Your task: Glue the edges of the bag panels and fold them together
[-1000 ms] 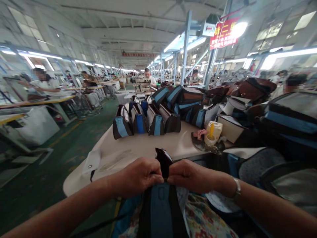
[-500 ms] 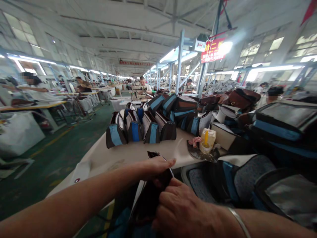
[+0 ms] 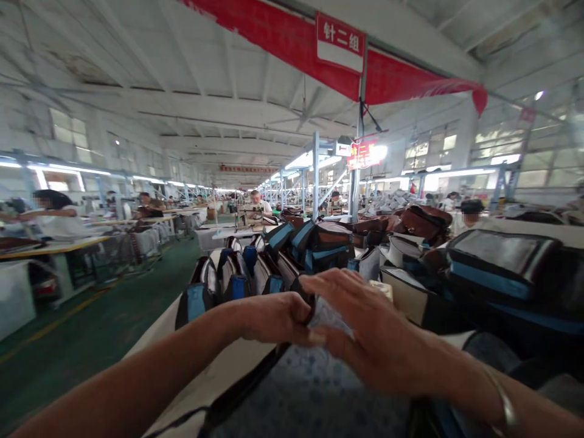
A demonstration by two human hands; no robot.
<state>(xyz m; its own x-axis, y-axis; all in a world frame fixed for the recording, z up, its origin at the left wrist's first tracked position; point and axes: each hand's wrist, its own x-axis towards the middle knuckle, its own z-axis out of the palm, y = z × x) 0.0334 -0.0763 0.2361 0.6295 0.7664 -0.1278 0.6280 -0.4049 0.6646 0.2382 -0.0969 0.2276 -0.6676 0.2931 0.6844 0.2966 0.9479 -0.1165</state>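
A bag piece (image 3: 314,389) with a grey-blue speckled face and dark edging stands close in front of me, its lower part out of view. My left hand (image 3: 280,317) is closed on its upper edge, thumb and fingers pinched together. Over the same upper part, my right hand (image 3: 383,337) has its fingers stretched out and its thumb apart, close to the left hand. It seems to touch the speckled face. A metal bangle (image 3: 502,398) circles the right wrist.
Beyond my hands, several dark bags with blue bands (image 3: 238,283) stand on a pale table (image 3: 171,347). More bags (image 3: 493,261) are piled at the right. A yellowish container (image 3: 382,290) shows partly behind my right hand. Other people work at tables further off.
The bag piece has turned from its dark opening to its speckled face. Both hands have risen; the right hand has gone from a closed grip to stretched fingers. The view has tilted up.
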